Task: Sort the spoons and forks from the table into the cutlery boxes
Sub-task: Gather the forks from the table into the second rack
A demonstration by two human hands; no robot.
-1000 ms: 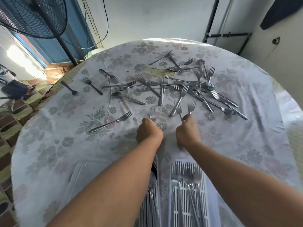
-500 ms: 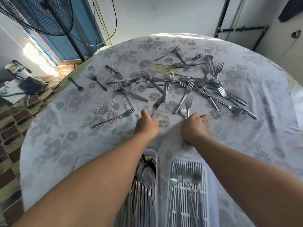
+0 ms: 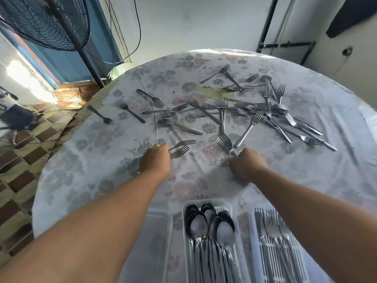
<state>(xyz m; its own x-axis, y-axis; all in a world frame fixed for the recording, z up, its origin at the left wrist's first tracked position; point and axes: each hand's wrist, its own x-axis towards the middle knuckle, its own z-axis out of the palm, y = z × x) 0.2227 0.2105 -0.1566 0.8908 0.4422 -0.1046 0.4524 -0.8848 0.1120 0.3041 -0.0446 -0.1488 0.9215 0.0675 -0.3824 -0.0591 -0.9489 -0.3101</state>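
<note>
Many steel forks (image 3: 222,113) lie scattered across the far half of a round table. My left hand (image 3: 156,161) grips two forks (image 3: 180,148), their tines pointing right and away. My right hand (image 3: 247,163) grips forks (image 3: 225,142) whose tines stick out to the upper left. Near me stand three white cutlery boxes: one (image 3: 158,225) on the left with nothing seen in it, a middle box (image 3: 207,203) filled with spoons (image 3: 212,227), and a right box (image 3: 253,221) holding forks (image 3: 273,231), partly hidden by my right forearm.
The table carries a white floral cloth (image 3: 91,160). A dark spoon (image 3: 100,115) lies near the left edge. A standing fan (image 3: 51,23) with its pole is at the far left, beside a tiled floor (image 3: 18,160). A wall and pipes are behind the table.
My left hand moved left and picked up a second fork from the table. My right hand closed round its forks. The camera tilted down, showing more of the boxes.
</note>
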